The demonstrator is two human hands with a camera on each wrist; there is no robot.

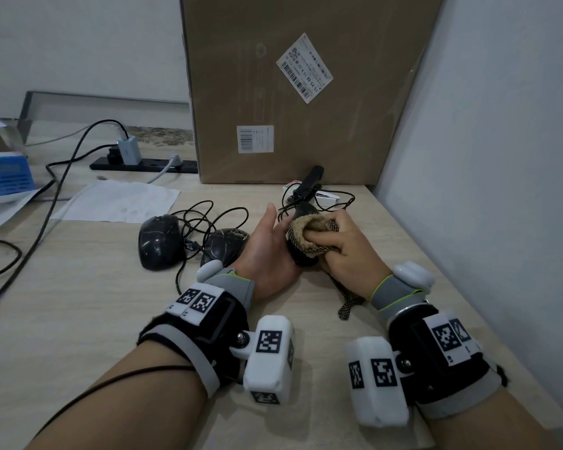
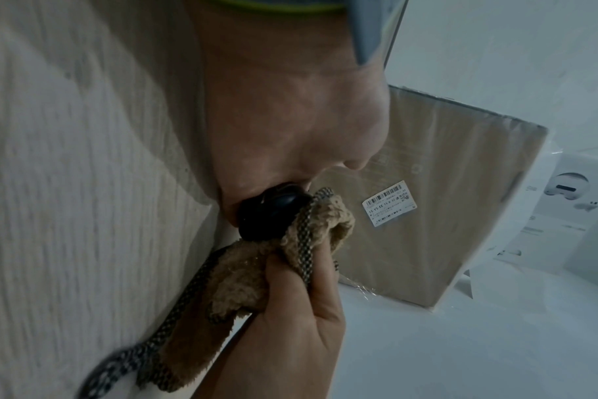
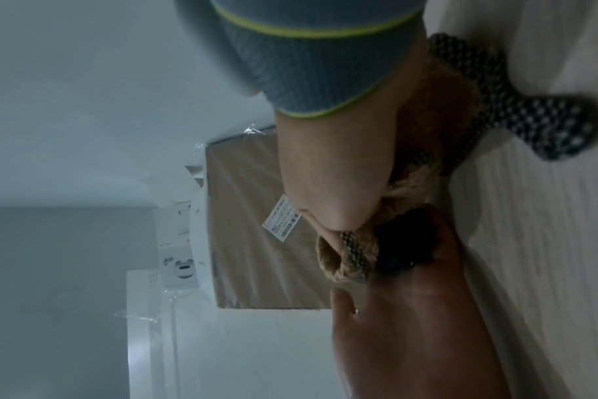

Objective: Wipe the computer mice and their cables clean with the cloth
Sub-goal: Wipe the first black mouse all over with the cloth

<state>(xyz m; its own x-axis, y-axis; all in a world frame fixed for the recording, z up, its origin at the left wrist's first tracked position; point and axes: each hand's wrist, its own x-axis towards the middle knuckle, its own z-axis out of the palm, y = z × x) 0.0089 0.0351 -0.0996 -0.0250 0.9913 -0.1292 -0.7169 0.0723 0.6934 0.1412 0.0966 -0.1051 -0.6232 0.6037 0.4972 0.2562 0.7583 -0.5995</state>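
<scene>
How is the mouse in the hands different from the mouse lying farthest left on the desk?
The held mouse is up off the desk, gripped by the left hand; the far-left mouse lies flat, untouched. The right hand presses the cloth over the held mouse, half hiding it; the far-left mouse shows fully. Both are black.
</scene>
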